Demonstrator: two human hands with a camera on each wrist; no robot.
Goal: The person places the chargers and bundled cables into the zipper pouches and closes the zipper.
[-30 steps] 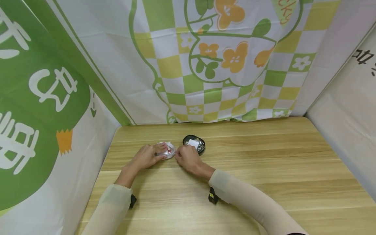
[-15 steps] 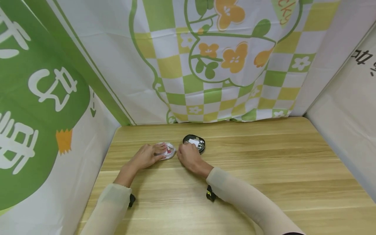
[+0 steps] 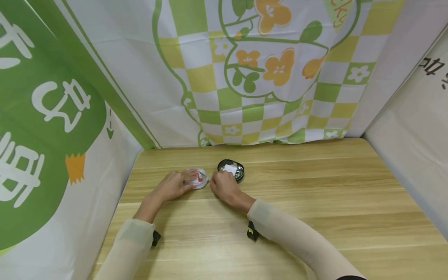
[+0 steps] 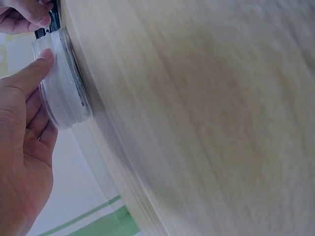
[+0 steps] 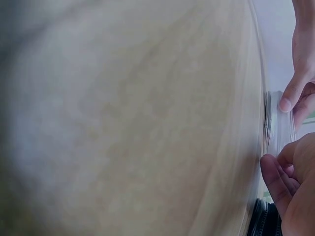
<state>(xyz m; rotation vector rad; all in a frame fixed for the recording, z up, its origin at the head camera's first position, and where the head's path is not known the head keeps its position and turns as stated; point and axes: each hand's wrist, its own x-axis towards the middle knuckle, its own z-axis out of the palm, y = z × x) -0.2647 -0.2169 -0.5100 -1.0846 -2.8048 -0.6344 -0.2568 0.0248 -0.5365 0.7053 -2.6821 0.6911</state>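
Observation:
A clear rounded plastic case (image 3: 201, 182) with something white and red inside lies on the wooden table. My left hand (image 3: 174, 185) grips it, fingers over its top and thumb (image 4: 45, 55) against its near side. At the case's right end, my right hand (image 3: 225, 187) has its fingers curled, with thumb and forefinger pinching at the edge; what exactly they pinch is hidden. Just behind the right hand sits a black rounded case (image 3: 240, 171) with a clear top and a white piece inside, partly covered by the knuckles. Its black zipped side (image 5: 263, 219) shows in the right wrist view.
The wooden table (image 3: 315, 194) reaches forward to a green and white checked curtain (image 3: 252, 112). A green printed cloth (image 3: 45, 116) hangs along the left, and a pale cloth (image 3: 413, 124) hangs on the right.
Both hands stay almost in place. The right hand has shifted very slightly, and the clear case keeps its spot under the left hand.

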